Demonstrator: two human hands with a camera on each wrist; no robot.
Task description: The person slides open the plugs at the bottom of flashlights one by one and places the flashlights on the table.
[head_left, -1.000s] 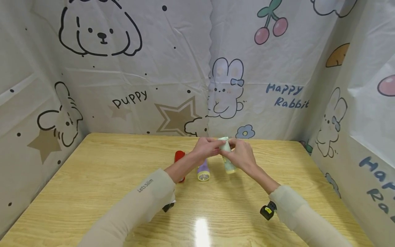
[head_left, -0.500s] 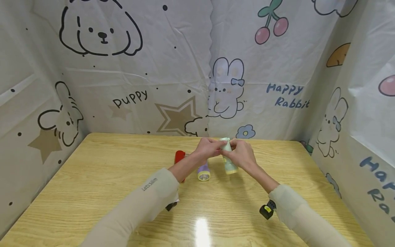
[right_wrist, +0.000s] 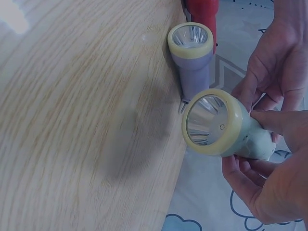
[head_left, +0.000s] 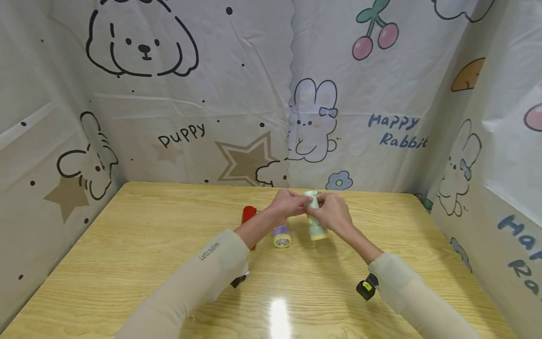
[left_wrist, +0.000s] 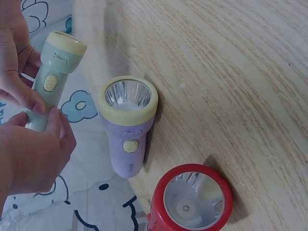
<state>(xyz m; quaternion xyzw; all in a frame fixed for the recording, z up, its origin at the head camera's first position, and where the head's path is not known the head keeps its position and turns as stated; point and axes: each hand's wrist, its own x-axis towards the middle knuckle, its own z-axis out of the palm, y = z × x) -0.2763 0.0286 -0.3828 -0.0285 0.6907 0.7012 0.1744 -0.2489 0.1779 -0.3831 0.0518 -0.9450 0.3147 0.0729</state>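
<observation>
A pale green flashlight (head_left: 316, 229) with a cream head ring is held in the air by both hands over the far part of the table. My left hand (head_left: 290, 206) pinches it near the tail end, thumb and fingertips on the body. My right hand (head_left: 334, 212) grips the body from the other side, thumb along it. In the left wrist view its cream switch (left_wrist: 50, 83) faces the camera. Its lens (right_wrist: 208, 120) shows no light in the right wrist view. Fingers cover part of the tail.
A purple flashlight (left_wrist: 127, 149) with a cream ring lies on the wooden table (head_left: 169, 263), left of the green one. Left of that lies a red flashlight (head_left: 249, 213), partly behind the left forearm. Printed cloth (head_left: 237, 94) walls stand behind and at the sides.
Both hands keep their hold on the green flashlight. Its tail end has dipped slightly. The head view has shifted a little; the purple and red flashlights stay put.
</observation>
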